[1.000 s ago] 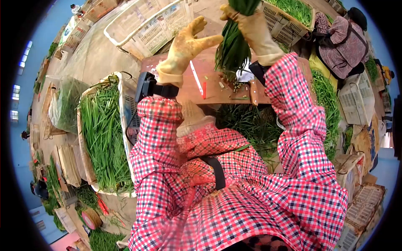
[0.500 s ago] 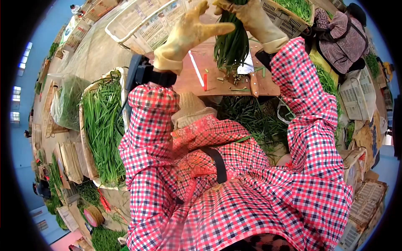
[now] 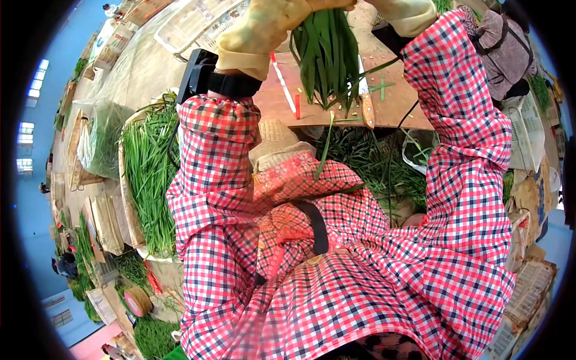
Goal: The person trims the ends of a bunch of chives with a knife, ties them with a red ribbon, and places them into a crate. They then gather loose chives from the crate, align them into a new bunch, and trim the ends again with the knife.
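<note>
A bunch of garlic chives (image 3: pixel 327 60) hangs leaf ends down over the wooden board (image 3: pixel 270 99). My left hand (image 3: pixel 279 21), in a yellowed rubber glove, is closed round its upper part at the frame's top edge. Of my right hand (image 3: pixel 408 13), only the glove's cuff and wrist side show at the top right; its fingers lie out of frame. A knife (image 3: pixel 367 108) with a wooden handle rests on the board behind the leaves, its blade partly covered. Left of the bunch lie a white strip (image 3: pixel 282 81) and a short red piece (image 3: pixel 297 107).
A crate of green stalks (image 3: pixel 150 186) stands to my left, with a plastic bag of greens (image 3: pixel 105 141) beyond it. Dark leaves (image 3: pixel 354 150) lie below the board's near edge. A pale crate (image 3: pixel 192 27) is ahead. Another person (image 3: pixel 504 57) sits at the upper right.
My left hand, open with its thumb out before, has closed on the chives. The bunch now hangs lower and more spread. My right hand has moved up and right, its fingers leaving the frame.
</note>
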{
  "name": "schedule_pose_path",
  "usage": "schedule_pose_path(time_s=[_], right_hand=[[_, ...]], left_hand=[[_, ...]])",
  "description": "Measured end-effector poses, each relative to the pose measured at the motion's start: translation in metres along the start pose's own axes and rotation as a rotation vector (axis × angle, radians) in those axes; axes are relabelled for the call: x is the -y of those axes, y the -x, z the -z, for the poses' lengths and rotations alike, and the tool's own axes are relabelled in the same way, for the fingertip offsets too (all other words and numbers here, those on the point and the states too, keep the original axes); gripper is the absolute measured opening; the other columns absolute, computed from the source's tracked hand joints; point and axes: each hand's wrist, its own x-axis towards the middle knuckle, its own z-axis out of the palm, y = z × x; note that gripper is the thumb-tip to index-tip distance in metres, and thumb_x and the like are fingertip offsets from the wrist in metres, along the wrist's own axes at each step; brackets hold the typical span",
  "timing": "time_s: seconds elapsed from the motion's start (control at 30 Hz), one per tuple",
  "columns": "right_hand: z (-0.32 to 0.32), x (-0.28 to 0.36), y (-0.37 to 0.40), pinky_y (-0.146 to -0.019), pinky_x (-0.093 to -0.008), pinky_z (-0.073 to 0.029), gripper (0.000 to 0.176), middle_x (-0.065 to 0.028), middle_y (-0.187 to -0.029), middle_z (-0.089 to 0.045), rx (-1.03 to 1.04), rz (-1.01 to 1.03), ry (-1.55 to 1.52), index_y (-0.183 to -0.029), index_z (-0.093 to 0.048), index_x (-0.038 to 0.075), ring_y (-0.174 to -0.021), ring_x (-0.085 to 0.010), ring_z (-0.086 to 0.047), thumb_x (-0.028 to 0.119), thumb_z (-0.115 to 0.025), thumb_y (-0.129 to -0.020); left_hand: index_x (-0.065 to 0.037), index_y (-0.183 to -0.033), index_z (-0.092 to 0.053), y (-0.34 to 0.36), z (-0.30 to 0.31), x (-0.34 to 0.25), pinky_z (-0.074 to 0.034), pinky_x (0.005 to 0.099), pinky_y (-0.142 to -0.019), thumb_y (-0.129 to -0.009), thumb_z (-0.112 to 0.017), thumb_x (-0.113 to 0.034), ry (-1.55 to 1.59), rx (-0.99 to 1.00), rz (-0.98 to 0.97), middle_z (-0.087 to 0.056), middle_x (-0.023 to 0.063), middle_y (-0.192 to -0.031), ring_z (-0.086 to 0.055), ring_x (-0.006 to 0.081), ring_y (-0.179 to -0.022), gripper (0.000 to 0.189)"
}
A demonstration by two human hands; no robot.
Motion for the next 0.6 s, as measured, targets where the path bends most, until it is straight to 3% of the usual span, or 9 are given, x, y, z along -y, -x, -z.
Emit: schedule_pose_path(time_s=[0.07, 0.17, 0.23, 0.3, 0.37, 0.43, 0.47, 0.53, 0.6], right_hand=[[0.001, 0.009, 0.007, -0.08, -0.0363, -0.057, 0.055, -0.0144, -0.11, -0.068, 0.019, -0.094, -0.074, -0.12, -0.061, 0.0, -0.093, -0.0254, -0.068, 0.038, -0.075, -0.084], [0.007, 0.006, 0.043, -0.081, -0.0343, -0.055, 0.049, -0.0136, -0.111, -0.068, -0.308, 0.136, 0.101, -0.119, -0.06, -0.002, -0.092, -0.0241, -0.067, 0.03, -0.075, -0.085], [0.017, 0.002, 0.084, -0.079, -0.0315, -0.056, 0.033, -0.0119, -0.106, -0.07, -0.252, 0.285, 0.324, -0.114, -0.065, 0.0, -0.088, -0.0228, -0.068, 0.015, -0.072, -0.086], [-0.013, -0.006, 0.118, -0.07, -0.0288, -0.056, 0.03, -0.0105, -0.107, -0.07, -0.08, 0.389, 0.198, -0.116, -0.067, 0.006, -0.081, -0.0206, -0.07, 0.004, -0.067, -0.087], [-0.046, -0.01, 0.138, -0.063, -0.029, -0.056, 0.04, -0.0102, -0.112, -0.069, -0.024, 0.368, -0.03, -0.126, -0.062, 0.012, -0.077, -0.0197, -0.07, 0.005, -0.065, -0.087], [-0.068, -0.004, 0.171, -0.069, -0.031, -0.057, 0.049, -0.0073, -0.127, -0.063, 0.371, 0.081, 0.519, -0.134, -0.054, 0.011, -0.082, -0.0181, -0.071, 0.007, -0.061, -0.086], [-0.086, -0.025, 0.182, -0.062, -0.0297, -0.053, 0.049, -0.0027, -0.127, -0.064, 0.223, 0.281, 0.659, -0.135, -0.052, 0.013, -0.073, -0.0139, -0.067, 0.01, -0.058, -0.086], [-0.096, -0.031, 0.187, -0.068, -0.031, -0.053, 0.046, -0.0025, -0.107, -0.065, 0.073, 0.362, 0.77, -0.129, -0.055, 0.01, -0.084, -0.0179, -0.066, 0.019, -0.06, -0.084], [-0.098, -0.04, 0.191, -0.068, -0.031, -0.051, 0.044, -0.0019, -0.097, -0.063, 0.133, 0.31, 0.832, -0.125, -0.057, 0.008, -0.082, -0.0179, -0.064, 0.017, -0.059, -0.083]], left_hand=[[0.002, -0.11, -0.067, 0.003, -0.003, 0.007, -0.056, 0.032, -0.081, -0.085, -0.074, -0.033, 0.104, -0.012, -0.01, -0.067, 0.0104, -0.104, -0.066, 0.0209, -0.093, 0.043], [0.005, -0.113, -0.065, 0.017, -0.002, 0.017, -0.056, 0.0361, -0.085, -0.094, -0.065, -0.033, 0.425, -0.025, -0.137, -0.069, 0.0113, -0.103, -0.066, 0.0215, -0.098, 0.042], [0.005, -0.113, -0.065, 0.016, 0.007, 0.028, -0.056, 0.0353, -0.084, -0.094, -0.063, -0.037, 0.397, -0.108, 0.034, -0.069, 0.0121, -0.105, -0.066, 0.0217, -0.1, 0.046], [0.003, -0.111, -0.066, 0.013, 0.016, 0.02, -0.055, 0.0315, -0.081, -0.094, -0.065, -0.037, 0.353, -0.167, 0.31, -0.069, 0.0113, -0.101, -0.066, 0.0197, -0.096, 0.044], [0.001, -0.106, -0.066, 0.014, 0.02, 0.033, -0.055, 0.0302, -0.079, -0.094, -0.065, -0.035, 0.485, -0.208, 0.302, -0.068, 0.0099, -0.096, -0.066, 0.018, -0.09, 0.038], [-0.002, -0.096, -0.064, 0.02, 0.034, 0.015, -0.054, 0.0301, -0.072, -0.094, -0.065, -0.031, 0.399, -0.184, 0.281, -0.065, 0.0061, -0.084, -0.063, 0.0161, -0.076, 0.029], [-0.003, -0.092, -0.063, 0.019, 0.035, 0.032, -0.054, 0.0317, -0.066, -0.095, -0.065, -0.031, 0.573, -0.378, 0.266, -0.062, 0.0048, -0.076, -0.061, 0.017, -0.069, 0.028], [-0.003, -0.092, -0.062, 0.019, 0.044, 0.041, -0.054, 0.0328, -0.063, -0.094, -0.066, -0.031, 0.543, -0.603, 0.393, -0.059, 0.004, -0.072, -0.06, 0.0181, -0.064, 0.028], [-0.003, -0.091, -0.061, 0.023, 0.057, 0.049, -0.054, 0.0351, -0.063, -0.095, -0.064, -0.029, 0.566, -0.666, 0.396, -0.058, 0.0033, -0.071, -0.06, 0.0192, -0.065, 0.026]])
